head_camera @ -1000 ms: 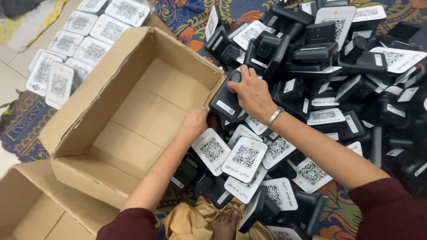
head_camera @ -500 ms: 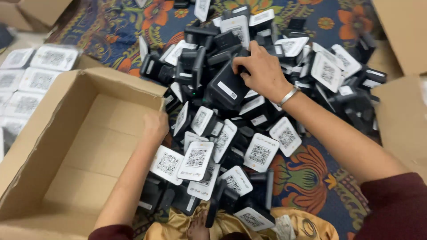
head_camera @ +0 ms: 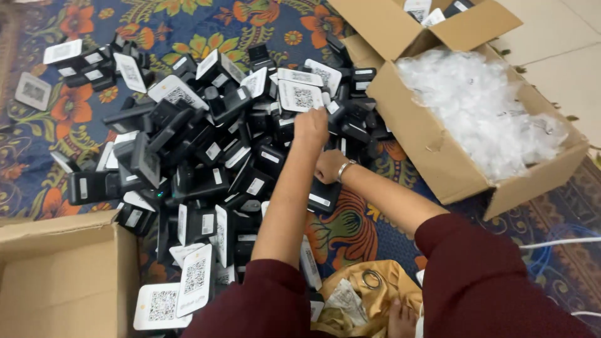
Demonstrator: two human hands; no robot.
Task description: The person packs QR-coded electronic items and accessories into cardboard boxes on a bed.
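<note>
Black plastic devices (head_camera: 206, 156), many with white square-patterned labels, lie heaped on a floral rug (head_camera: 188, 25). The person's left hand (head_camera: 311, 127) reaches into the upper middle of the heap, fingers curled down among the black units just below a white-labelled card (head_camera: 303, 96); I cannot tell whether it grips any one piece. The right hand (head_camera: 327, 166), with a silver bangle (head_camera: 345, 168) on its wrist, sits just beside and below the left forearm, closed on a black device (head_camera: 323, 195) at the heap's right edge. An open cardboard box (head_camera: 432, 144) of clear plastic wrap (head_camera: 482, 100) stands to the right, near the heap. Another cardboard box (head_camera: 56, 275) stands at lower left, touching the pile. Both sleeves are dark red.
</note>
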